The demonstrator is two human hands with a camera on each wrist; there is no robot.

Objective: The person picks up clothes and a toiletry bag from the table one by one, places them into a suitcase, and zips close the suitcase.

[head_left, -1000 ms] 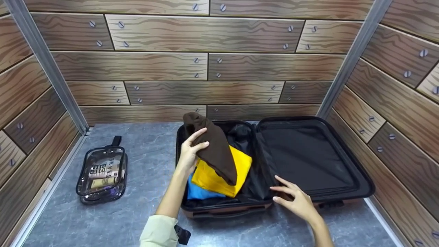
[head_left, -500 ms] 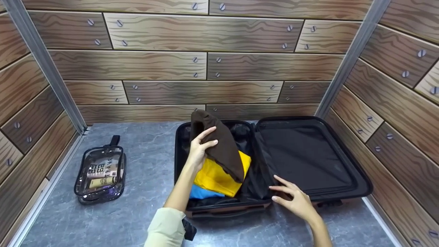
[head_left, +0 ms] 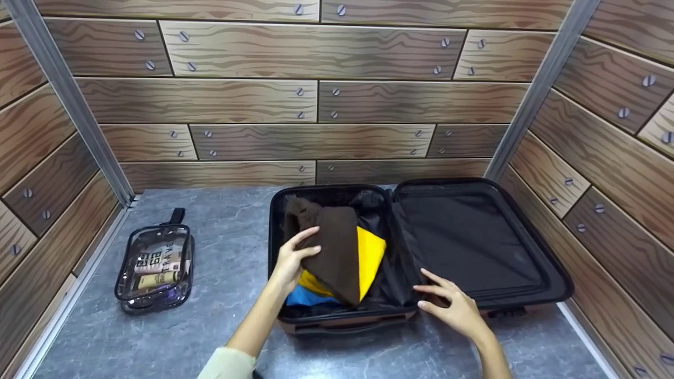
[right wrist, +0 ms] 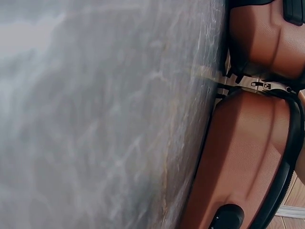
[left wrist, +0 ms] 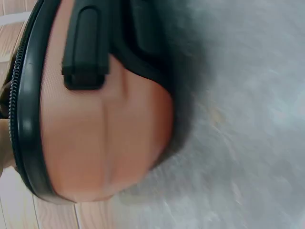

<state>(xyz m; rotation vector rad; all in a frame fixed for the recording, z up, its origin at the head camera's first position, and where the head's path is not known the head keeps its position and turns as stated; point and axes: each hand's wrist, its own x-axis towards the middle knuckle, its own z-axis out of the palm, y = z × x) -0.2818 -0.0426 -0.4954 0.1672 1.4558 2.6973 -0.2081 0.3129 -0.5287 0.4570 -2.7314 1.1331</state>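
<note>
My left hand grips a folded dark brown garment inside the left half of an open suitcase, thumb and fingers on its near left side. Beneath the garment lie a folded yellow cloth and a blue cloth, both partly covered. At the suitcase's front edge, by the join of its halves, my right hand has loosely spread fingers and holds nothing; whether it touches the rim I cannot tell. The left wrist view shows the suitcase's orange-brown shell; the right wrist view shows both shell halves.
A clear zip pouch with toiletries lies on the grey marbled tabletop at the left. The suitcase's black-lined lid lies open to the right. Wood-patterned walls stand behind and at both sides.
My left hand moved right with the brown garment, then back left and down. The garment now sits lower in the suitcase, covering more of the yellow cloth. My right hand stayed put.
</note>
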